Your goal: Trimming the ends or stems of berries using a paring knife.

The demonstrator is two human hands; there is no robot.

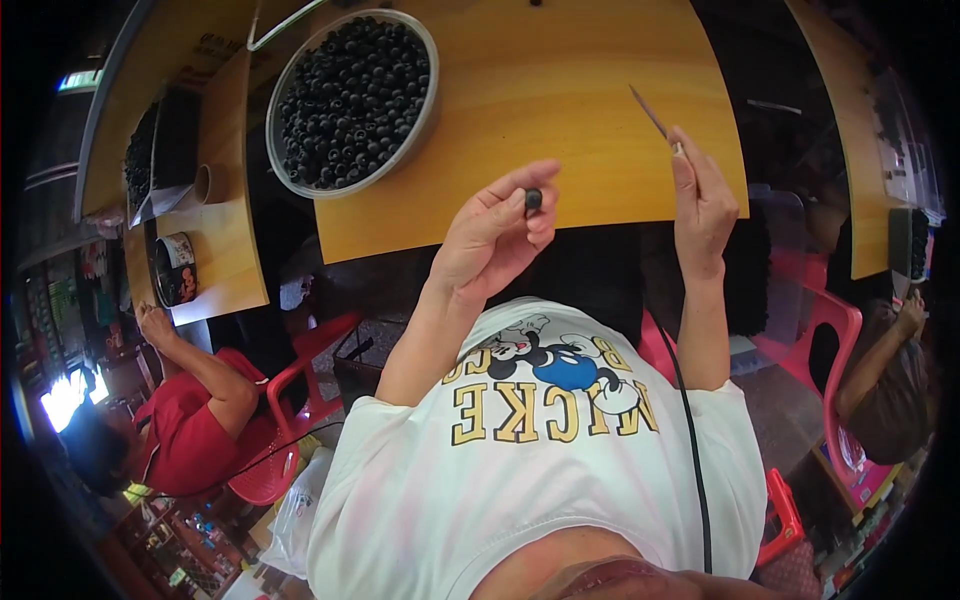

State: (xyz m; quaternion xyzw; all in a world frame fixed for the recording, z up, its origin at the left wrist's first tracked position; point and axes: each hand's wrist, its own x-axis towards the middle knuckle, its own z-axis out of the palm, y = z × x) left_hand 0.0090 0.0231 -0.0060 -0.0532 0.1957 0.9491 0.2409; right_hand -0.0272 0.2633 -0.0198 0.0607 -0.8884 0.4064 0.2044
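Though half-curled, left hand point(490, 232) with black piece point(533, 201), right hand point(707, 205) with blade point(650, 114).

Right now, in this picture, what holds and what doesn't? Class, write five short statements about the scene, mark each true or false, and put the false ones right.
1. The left hand pinches a small dark piece. True.
2. The right hand is empty. False: it grips a thin, pointed tool.
3. A round bowl holds many small dark pieces. True.
4. The bowl is to the right of the pointed tool. False: it is to the left of it.
5. At the picture's left, there is another person in a red top. True.
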